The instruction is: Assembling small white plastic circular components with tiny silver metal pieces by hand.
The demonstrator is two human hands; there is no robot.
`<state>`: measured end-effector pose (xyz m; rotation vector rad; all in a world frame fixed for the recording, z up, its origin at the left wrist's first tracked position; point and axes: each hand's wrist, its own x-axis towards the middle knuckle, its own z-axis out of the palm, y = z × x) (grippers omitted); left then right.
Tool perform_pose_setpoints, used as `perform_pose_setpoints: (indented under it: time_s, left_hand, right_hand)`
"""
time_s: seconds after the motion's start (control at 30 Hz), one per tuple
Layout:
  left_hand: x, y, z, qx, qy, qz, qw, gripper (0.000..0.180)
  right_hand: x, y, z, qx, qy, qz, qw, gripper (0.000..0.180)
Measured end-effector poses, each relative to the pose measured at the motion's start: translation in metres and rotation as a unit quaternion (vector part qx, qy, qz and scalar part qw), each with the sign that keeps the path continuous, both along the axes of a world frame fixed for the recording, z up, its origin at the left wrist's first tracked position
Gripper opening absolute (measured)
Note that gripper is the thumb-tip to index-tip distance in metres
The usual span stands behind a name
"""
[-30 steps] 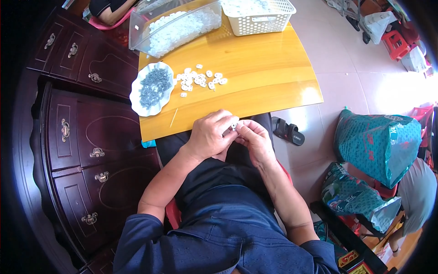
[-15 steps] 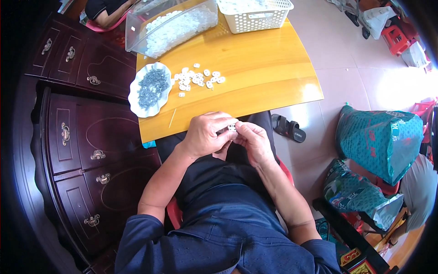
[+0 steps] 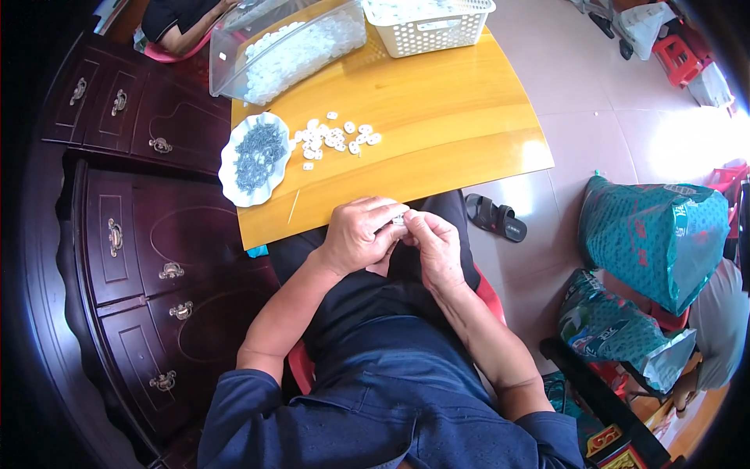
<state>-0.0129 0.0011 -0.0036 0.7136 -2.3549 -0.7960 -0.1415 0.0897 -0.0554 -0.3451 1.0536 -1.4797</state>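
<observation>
Just off the table's near edge, above my lap, my left hand [image 3: 361, 234] and my right hand [image 3: 435, 246] meet at the fingertips. Between them is a small white plastic piece [image 3: 398, 220], pinched from both sides and mostly covered by fingers and thumbs. Similar white pieces [image 3: 334, 139], rounded with small holes, lie loose in a cluster on the yellow wooden table [image 3: 437, 117]. Left of the cluster, a white scalloped dish [image 3: 228, 166] holds a heap of thin dark metal bits [image 3: 259, 156], too small to name. A thin pale stick [image 3: 294, 206] lies near the table edge.
A clear bin [image 3: 226, 74] full of white pieces and a white perforated basket [image 3: 430, 39] stand at the far side. Dark wooden drawers [image 3: 133, 234] flank my left. Sandals [image 3: 496, 217] and teal bags [image 3: 652, 234] are on the right. Other people sit far left and at right.
My fingers have closed further over the white piece, so less of it shows. Both hands stay in nearly the same place; the whole view has shifted slightly.
</observation>
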Motion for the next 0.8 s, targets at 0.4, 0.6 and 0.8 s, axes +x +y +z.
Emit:
perform_pose_setpoints:
  time_s: [0.4, 0.6, 0.8]
  left_hand:
    - [0.0, -0.003, -0.005, 0.008, 0.025, -0.007, 1.0, 0.024]
    - [-0.001, -0.006, 0.003, 0.101, -0.003, -0.012, 0.995, 0.027]
    - [-0.003, -0.009, 0.007, 0.056, -0.014, -0.015, 0.998, 0.019]
  right_hand:
    - [0.001, 0.0, 0.005, -0.009, -0.009, -0.011, 1.0, 0.02]
    - [-0.001, -0.002, 0.006, -0.01, -0.018, -0.018, 1.0, 0.02]
    - [0.002, -0.003, 0.009, -0.002, -0.016, -0.022, 1.0, 0.02]
